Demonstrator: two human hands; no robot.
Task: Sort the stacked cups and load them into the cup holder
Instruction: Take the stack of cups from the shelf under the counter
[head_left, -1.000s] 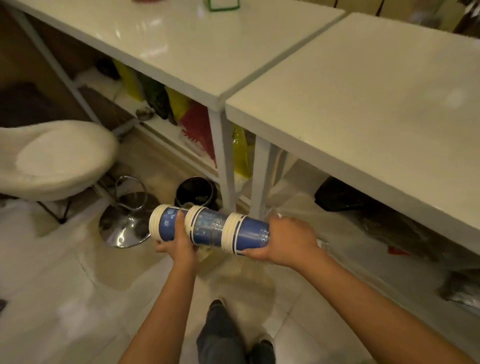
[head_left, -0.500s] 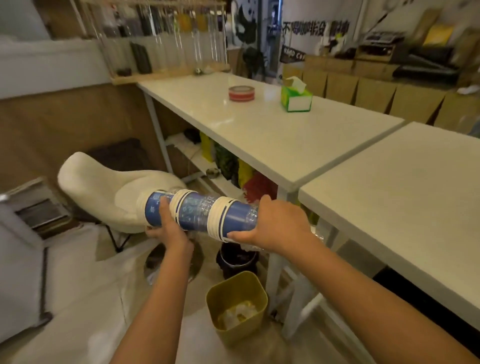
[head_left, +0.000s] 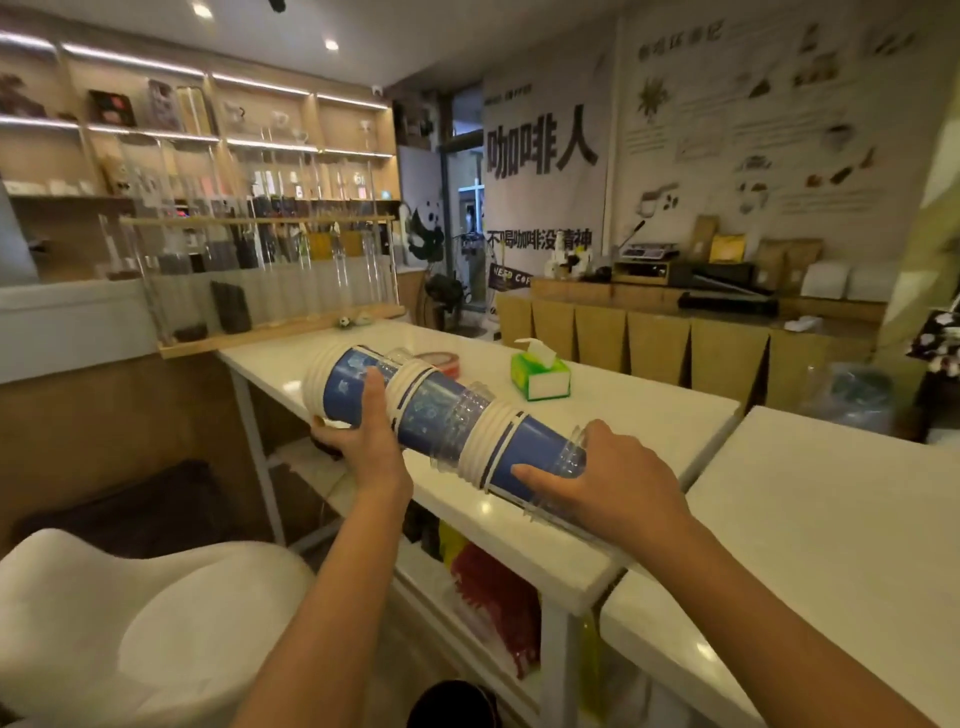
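Since half a second ago my view has lifted from the floor to the shop, and the long stack of blue paper cups and clear plastic cups has come up from beside the white chair to hang level over the front edge of the white bench. It lies on its side, slanting down to the right. My left hand wraps its far end, thumb up across a blue cup, fingers curled underneath. My right hand closes over the near end, thumb laid along the blue wall, fingers bent round the clear cups. At the bench's back left corner stands the wooden rack of clear tubes. A green tissue box sits toward the back edge.
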